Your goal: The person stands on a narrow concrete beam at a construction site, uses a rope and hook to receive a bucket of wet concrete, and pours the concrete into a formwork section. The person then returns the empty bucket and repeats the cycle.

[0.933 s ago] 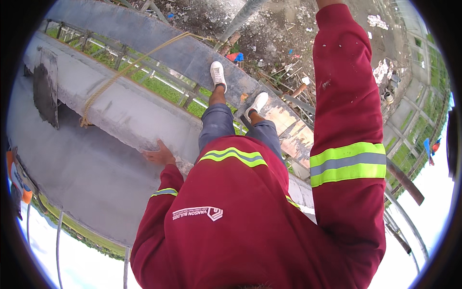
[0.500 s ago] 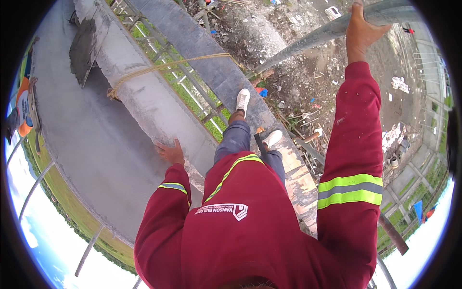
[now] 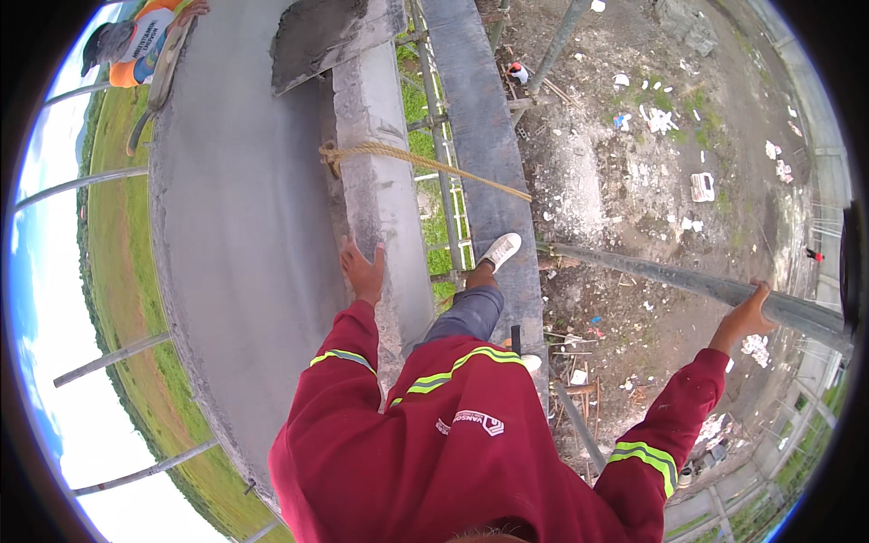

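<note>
Head camera, looking steeply down from a height at a person in a dark red work jacket with yellow-and-grey reflective bands; the left hand (image 3: 364,270) lies flat with fingers spread on the top of a grey concrete ledge (image 3: 380,195), pressing on it and closing on nothing; the right hand (image 3: 749,312) is stretched out to the side and wrapped around a grey metal pole (image 3: 670,281), fingers curled over it and thumb beneath; the pole runs on from that grip toward the person's white shoe (image 3: 500,250), which stands on a narrow grey plank (image 3: 480,136) just beside the ledge; beyond the left hand's fingertips, further along the ledge, a tan rope (image 3: 407,158) is looped round the concrete and slants away across the plank; past the rope, at the far end of the ledge, sits a dark grey heap of wet mortar (image 3: 321,32), lying loose on the concrete, not in any container; outward from the left hand spreads a wide smooth concrete slab (image 3: 235,226), with thin metal bars (image 3: 109,357) jutting from its outer edge over green grass; at the slab's far corner another person in an orange top (image 3: 140,45) is bent over; below the right hand's grip lies bare ground scattered with pale rubble (image 3: 701,185).
</note>
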Demonstrator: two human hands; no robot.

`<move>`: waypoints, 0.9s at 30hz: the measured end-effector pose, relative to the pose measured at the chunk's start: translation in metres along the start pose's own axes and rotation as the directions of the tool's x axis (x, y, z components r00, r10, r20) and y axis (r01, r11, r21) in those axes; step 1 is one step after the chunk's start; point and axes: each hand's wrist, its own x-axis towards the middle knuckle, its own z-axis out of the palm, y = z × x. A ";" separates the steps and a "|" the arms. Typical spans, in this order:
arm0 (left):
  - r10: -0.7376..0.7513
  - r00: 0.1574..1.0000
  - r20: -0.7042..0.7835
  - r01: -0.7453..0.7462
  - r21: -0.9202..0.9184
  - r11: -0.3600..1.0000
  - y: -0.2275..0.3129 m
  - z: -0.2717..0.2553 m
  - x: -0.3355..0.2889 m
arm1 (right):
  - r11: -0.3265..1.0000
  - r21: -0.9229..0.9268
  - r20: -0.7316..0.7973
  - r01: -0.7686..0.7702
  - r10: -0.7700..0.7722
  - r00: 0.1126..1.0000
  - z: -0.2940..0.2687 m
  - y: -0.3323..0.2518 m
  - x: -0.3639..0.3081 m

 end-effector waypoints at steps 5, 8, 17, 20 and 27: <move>0.318 0.943 0.099 -0.308 -0.101 0.946 0.025 0.021 0.087 | 0.999 0.049 0.014 -0.003 0.002 1.000 -0.007 0.003 -0.006; 0.244 0.942 0.230 -0.162 -0.324 0.932 0.045 0.039 0.112 | 0.992 0.127 0.019 -0.003 0.001 1.000 -0.009 0.003 -0.005; -0.327 0.646 0.690 0.714 -0.697 -0.059 0.087 0.158 0.214 | 0.988 -0.141 0.159 0.064 -0.041 0.986 -0.018 -0.037 -0.044; -0.188 0.698 0.691 0.665 -0.722 -0.188 0.083 0.167 0.232 | 0.961 -0.251 0.152 -0.115 0.157 0.976 -0.038 -0.061 -0.096; -0.175 0.731 0.659 0.580 -0.736 -0.349 0.080 0.147 0.213 | 1.000 -0.024 -0.075 0.008 -0.009 0.997 -0.041 -0.120 0.014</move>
